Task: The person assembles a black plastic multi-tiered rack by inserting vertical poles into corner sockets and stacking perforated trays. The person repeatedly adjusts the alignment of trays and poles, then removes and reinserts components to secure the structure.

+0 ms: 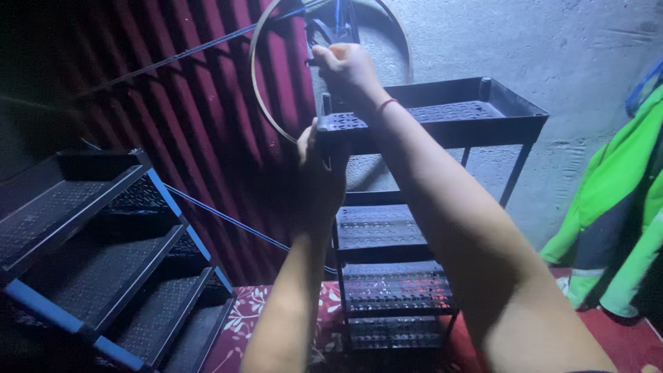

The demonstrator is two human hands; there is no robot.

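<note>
Both arms reach up and away toward the black tiered rack (442, 117), the landmark here. Nearest the camera, below the rack's lowest shelves, lies a red floral cloth (248, 311). Left of the rack, a second rack with blue edges (103, 255) leans tilted and untouched. The left hand (319, 166) is at the front-left corner of the black tiered rack's top tray, fingers curled around that edge in a narrow grip, though it is dark and I cannot tell how firmly. The right hand (349, 69), a red thread at the wrist, is above and just behind that same corner, closed around a dark clamp-like fitting (324, 34); what exactly the fingers pinch is blurred. That fitting sits on a thin metal hoop (259, 83) standing upright behind the rack's top-left, against the maroon ribbed wall (207, 138). Right of the rack a green jacket (615, 200) hangs by the grey concrete wall (539, 48). Judged progress: the rack stands assembled with four shelves in place; the work at the top corner looks mid-way, both hands engaged, nothing released yet.
</note>
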